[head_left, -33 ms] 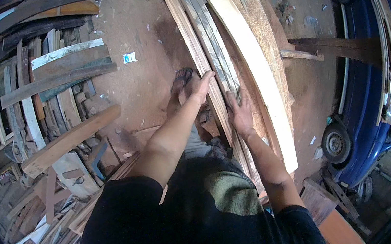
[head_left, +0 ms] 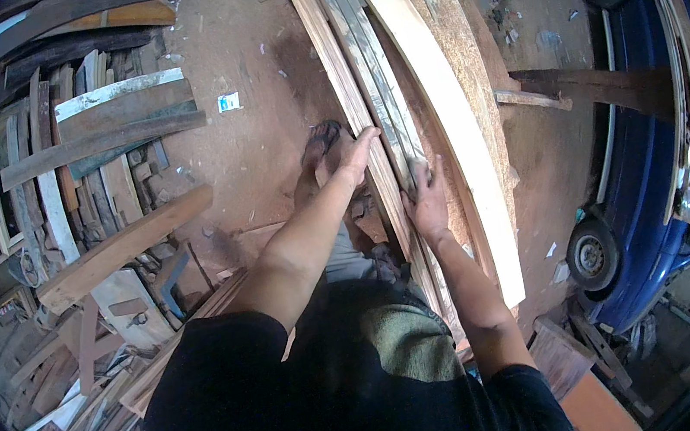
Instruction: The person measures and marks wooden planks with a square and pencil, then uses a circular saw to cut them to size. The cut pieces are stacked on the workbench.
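Two long wooden strips lie side by side in front of me, running from the far side to beside my body. My left hand (head_left: 357, 155) is closed on the left edge of the reddish-brown strip (head_left: 334, 69), thumb on top, its other fingers partly hidden. My right hand (head_left: 428, 204) rests on the greyish, dark-stained strip (head_left: 375, 63), its fingers stretched and apart. A small dark patch shows by its fingertips; I cannot tell what it is. Right of the strips lies a wide pale plank (head_left: 442, 89).
A rough-faced board (head_left: 463, 52) lies beyond the pale plank. Stacked timber (head_left: 101, 152) and a thick beam (head_left: 127, 248) fill the left. A blue vehicle (head_left: 636, 142) stands at the right, with a wooden beam (head_left: 598, 82) reaching toward it. Scraps litter the earthen floor (head_left: 227, 48).
My right hand has shifted slightly to the right and its fingers have changed position on the greyish strip. My left hand stays in place.
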A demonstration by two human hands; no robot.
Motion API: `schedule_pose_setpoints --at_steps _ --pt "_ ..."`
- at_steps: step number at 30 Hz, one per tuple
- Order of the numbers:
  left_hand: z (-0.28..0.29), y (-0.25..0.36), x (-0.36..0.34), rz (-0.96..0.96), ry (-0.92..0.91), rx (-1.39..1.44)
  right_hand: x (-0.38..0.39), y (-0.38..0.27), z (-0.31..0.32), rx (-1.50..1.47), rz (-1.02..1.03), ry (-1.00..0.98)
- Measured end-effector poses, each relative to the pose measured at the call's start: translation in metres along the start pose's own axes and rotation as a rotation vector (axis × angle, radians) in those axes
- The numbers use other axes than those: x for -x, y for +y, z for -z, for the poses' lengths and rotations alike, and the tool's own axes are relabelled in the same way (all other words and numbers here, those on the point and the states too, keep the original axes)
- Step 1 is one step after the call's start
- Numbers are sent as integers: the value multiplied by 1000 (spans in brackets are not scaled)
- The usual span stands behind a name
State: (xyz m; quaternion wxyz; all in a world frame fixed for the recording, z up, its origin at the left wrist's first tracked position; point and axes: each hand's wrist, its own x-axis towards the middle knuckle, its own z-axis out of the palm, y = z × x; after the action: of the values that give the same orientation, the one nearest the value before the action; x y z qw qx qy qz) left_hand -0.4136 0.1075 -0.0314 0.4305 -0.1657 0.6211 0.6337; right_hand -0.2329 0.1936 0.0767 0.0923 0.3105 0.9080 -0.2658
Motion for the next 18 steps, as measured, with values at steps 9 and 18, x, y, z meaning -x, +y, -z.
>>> schedule_pose_setpoints --at_steps 9,18 --pt "-12 13 10 9 22 62 -7 23 16 -224 -21 -67" --pt "51 -13 26 -134 -3 210 0 43 31 -851 -294 -398"
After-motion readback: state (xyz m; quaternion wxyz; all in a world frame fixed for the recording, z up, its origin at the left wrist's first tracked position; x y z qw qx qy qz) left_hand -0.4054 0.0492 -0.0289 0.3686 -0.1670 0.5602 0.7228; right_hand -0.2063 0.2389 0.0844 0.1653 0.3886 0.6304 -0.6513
